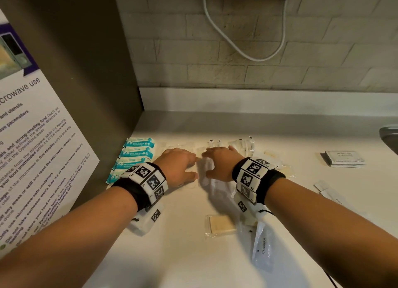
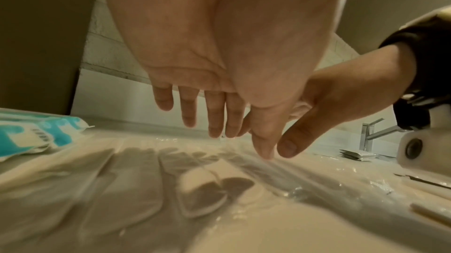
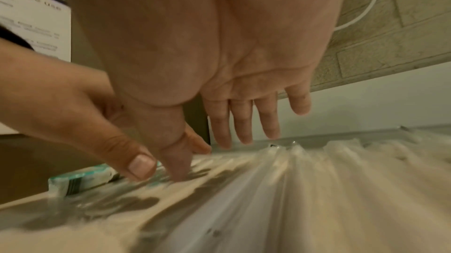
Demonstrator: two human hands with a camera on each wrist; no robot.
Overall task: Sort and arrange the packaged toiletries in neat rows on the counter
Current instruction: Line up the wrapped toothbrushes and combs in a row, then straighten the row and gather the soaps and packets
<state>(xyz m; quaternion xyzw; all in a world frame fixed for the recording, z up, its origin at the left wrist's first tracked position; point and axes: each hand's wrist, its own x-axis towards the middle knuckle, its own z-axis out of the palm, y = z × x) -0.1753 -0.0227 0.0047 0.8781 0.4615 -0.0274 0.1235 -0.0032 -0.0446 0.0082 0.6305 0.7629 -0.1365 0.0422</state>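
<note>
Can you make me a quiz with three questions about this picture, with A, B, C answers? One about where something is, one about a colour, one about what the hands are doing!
1. Where are the wipe packs?
A. Beside the brown side wall
B. In the sink
C. On the floor

2. What colour are the wipe packs?
A. Red
B. Blue and white
C. Black

3. What are the left hand and right hand doing?
A. Making fists
B. Holding a cup
C. Spread flat over clear packets

Answers:
1 A, they lie in a column along that wall.
2 B, the wrappers show blue and white.
3 C, the fingers are straight.
</note>
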